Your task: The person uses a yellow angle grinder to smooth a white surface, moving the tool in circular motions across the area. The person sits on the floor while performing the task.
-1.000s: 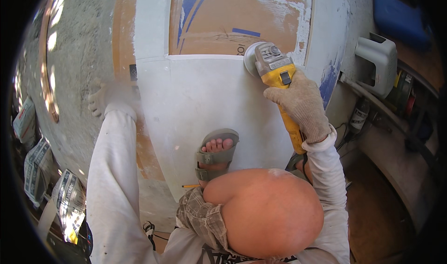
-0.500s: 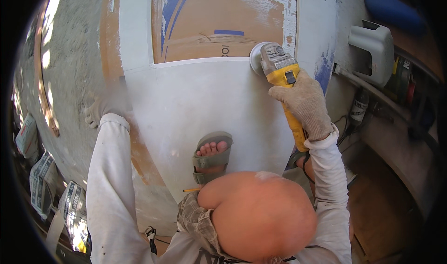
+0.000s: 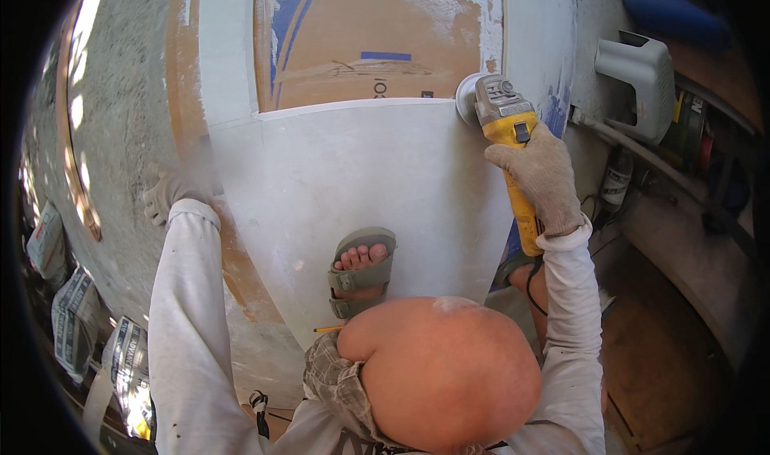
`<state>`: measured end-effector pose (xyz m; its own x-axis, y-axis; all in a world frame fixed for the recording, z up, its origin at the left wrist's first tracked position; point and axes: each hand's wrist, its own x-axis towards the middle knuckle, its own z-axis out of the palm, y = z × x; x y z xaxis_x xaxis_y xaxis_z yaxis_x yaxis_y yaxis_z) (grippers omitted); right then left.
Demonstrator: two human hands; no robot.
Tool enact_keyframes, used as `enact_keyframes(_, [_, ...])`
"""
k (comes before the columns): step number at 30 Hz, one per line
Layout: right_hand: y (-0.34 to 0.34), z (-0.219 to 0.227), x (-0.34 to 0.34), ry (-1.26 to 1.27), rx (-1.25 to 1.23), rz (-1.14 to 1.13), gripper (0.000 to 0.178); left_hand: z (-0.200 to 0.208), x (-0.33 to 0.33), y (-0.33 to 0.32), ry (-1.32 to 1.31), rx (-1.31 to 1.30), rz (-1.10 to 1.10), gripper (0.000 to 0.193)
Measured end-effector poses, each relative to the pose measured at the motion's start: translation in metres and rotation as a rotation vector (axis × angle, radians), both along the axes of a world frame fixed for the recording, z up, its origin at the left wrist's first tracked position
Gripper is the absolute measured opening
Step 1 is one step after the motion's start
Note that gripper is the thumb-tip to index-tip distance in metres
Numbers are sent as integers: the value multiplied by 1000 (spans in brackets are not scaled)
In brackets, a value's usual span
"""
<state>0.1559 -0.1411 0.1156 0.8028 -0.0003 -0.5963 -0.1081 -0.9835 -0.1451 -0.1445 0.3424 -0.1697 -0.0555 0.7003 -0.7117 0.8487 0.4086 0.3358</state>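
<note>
My right hand [image 3: 539,174], in a beige knit glove, is closed around the yellow body of an angle grinder [image 3: 507,126]. The grinder's pale round disc [image 3: 468,100] is at the far edge of a white board [image 3: 361,174], close to its right corner. A thin bright line runs along that edge, left of the disc. My left hand [image 3: 172,196], also gloved, rests beside the board's left side, its visible fingers apart. A blurry smudge covers part of it. My sandalled foot [image 3: 362,262] stands on the board.
Brown cardboard [image 3: 361,46] with blue print lies beyond the board. A grey plastic chair-like piece [image 3: 638,86], a bottle [image 3: 616,184] and a pole [image 3: 642,154] are at right. Bags [image 3: 76,319] lie at left. The grinder's black cord [image 3: 536,287] hangs past my leg.
My right hand has carried the grinder a little to the right along the board's far edge. The bright line on that edge is longer. My left hand has stayed almost in place.
</note>
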Motion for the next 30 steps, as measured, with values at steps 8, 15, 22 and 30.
enact_keyframes(8, [20,11,-13,22,103,-47,63,0,-2,-8,5,0,1,77])
enact_keyframes(15, [51,-4,-24,75,106,88,65,1,1,-5,11,2,-21,78])
enact_keyframes(22, [64,-5,-22,141,-4,125,63,0,-3,-5,14,6,-31,79])
enact_keyframes(30, [67,-7,-20,130,-39,155,68,-1,-2,-6,16,11,-43,80])
